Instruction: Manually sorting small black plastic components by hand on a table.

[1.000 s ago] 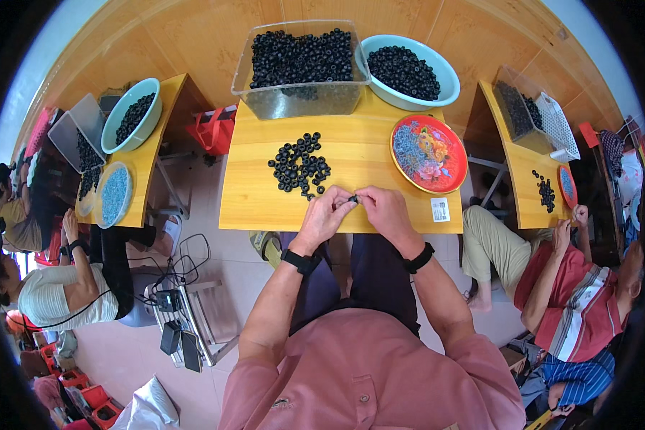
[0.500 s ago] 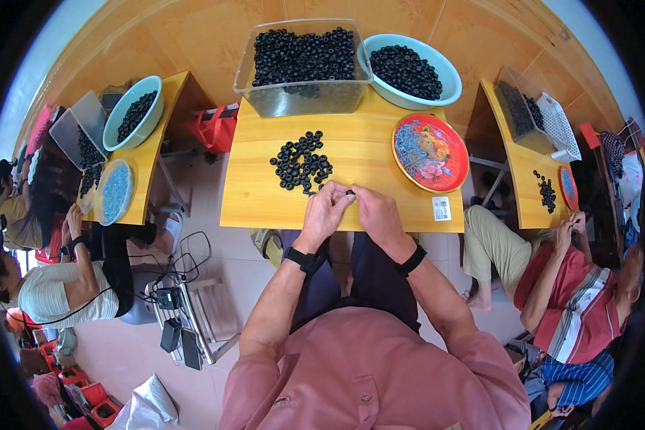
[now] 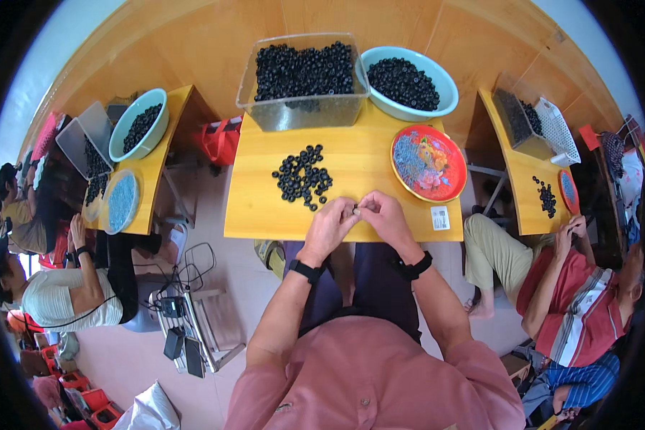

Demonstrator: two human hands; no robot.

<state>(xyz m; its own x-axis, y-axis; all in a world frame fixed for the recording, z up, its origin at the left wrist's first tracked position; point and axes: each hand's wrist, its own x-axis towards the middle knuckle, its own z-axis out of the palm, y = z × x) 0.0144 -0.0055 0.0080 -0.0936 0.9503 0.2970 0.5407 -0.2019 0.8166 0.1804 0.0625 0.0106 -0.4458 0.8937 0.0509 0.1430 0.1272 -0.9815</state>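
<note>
Hands (image 3: 330, 223) together over the near edge of the desk (image 3: 258, 218), both pinching one tiny piece (image 3: 356, 210), too small to read its long axis. Loose black rings (image 3: 294, 179) sit just ahead-left, left hand (image 3: 330, 223) nearer; red tray (image 3: 456, 169)'s a bit farther, ahead-right, right hand (image 3: 383, 217) side.

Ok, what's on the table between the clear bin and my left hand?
A loose cluster of black rings lies on the table between the clear bin and your left hand, seen in the head view.
</note>
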